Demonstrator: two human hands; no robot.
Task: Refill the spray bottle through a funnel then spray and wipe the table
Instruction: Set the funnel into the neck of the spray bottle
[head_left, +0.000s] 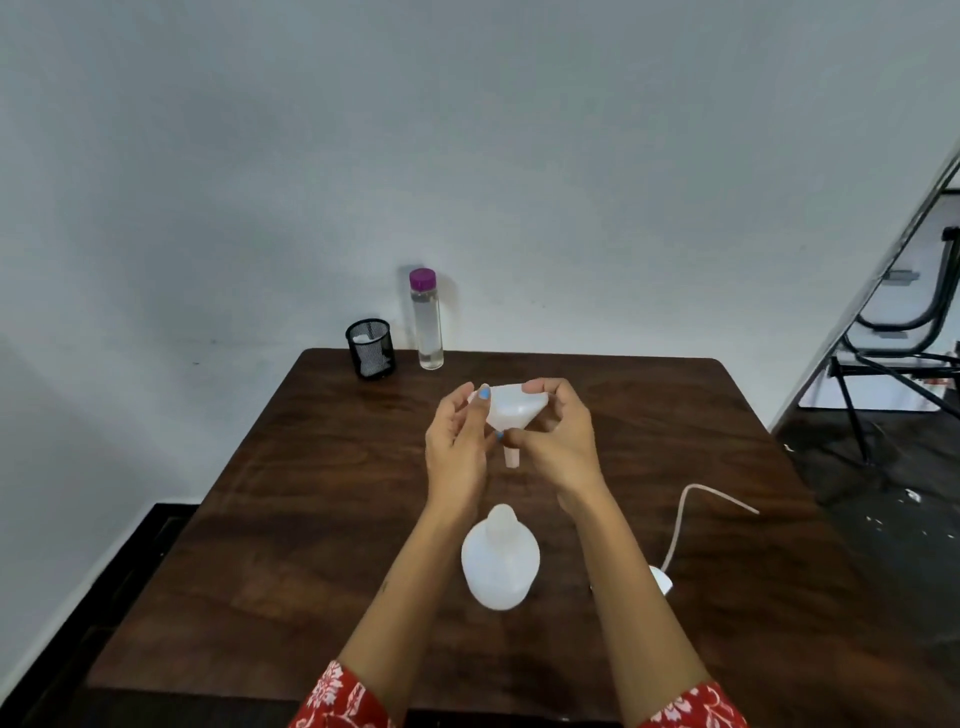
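Note:
A white plastic funnel (514, 410) hangs in the air above the middle of the dark wooden table (311, 519), its spout pointing down. My left hand (457, 447) holds its left rim and cone. My right hand (561, 436) grips the right rim, fingers curled round the neck. Below, nearer to me, the white spray bottle body (500, 564) stands upright without its head. The spray head with its long dip tube (680, 525) lies on the table to the right, partly hidden by my right forearm.
A tall clear bottle with a purple cap (427, 319), holding clear liquid, stands at the table's far edge against the wall. A black mesh cup (370, 348) with white cloth inside sits left of it. Chairs (904, 332) stand off to the right.

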